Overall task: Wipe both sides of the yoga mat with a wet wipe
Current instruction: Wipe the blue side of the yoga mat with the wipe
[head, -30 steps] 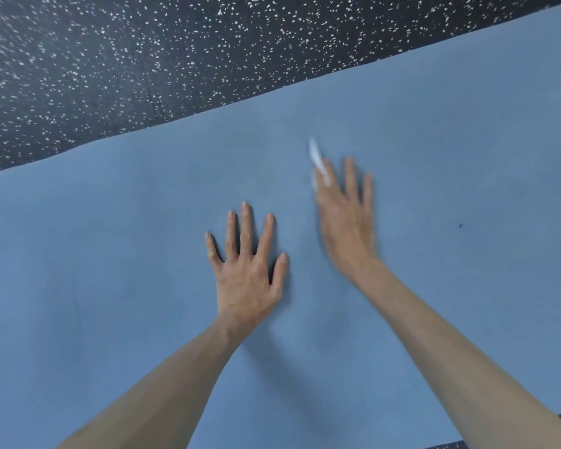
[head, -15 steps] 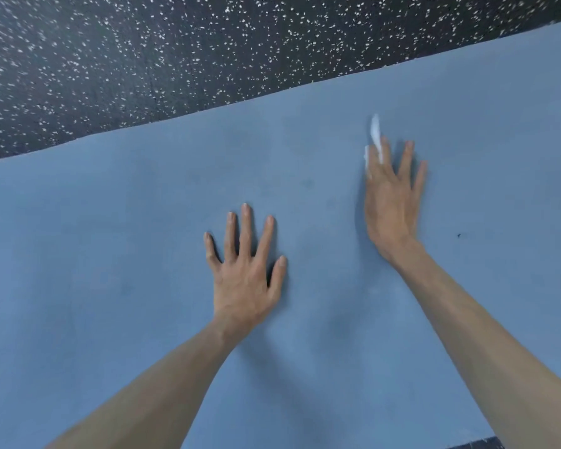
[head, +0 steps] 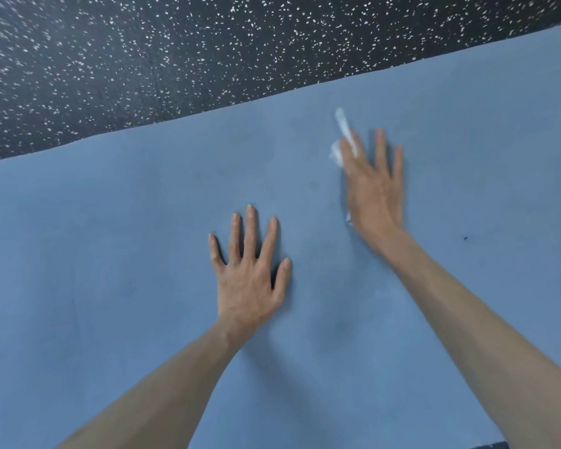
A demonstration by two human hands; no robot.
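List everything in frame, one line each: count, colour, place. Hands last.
yoga mat: 1, blue, flat on the floor, fills most of the view
wet wipe: 1, white, under the right hand, sticking out past the fingertips
floor: 1, black with white flecks, beyond the mat's far edge
dark speck: 1, on the mat, right of the right hand
left hand: 1, fingers spread, flat on the mat
right hand: 1, blurred, fingers straight, pressing the wipe on the mat
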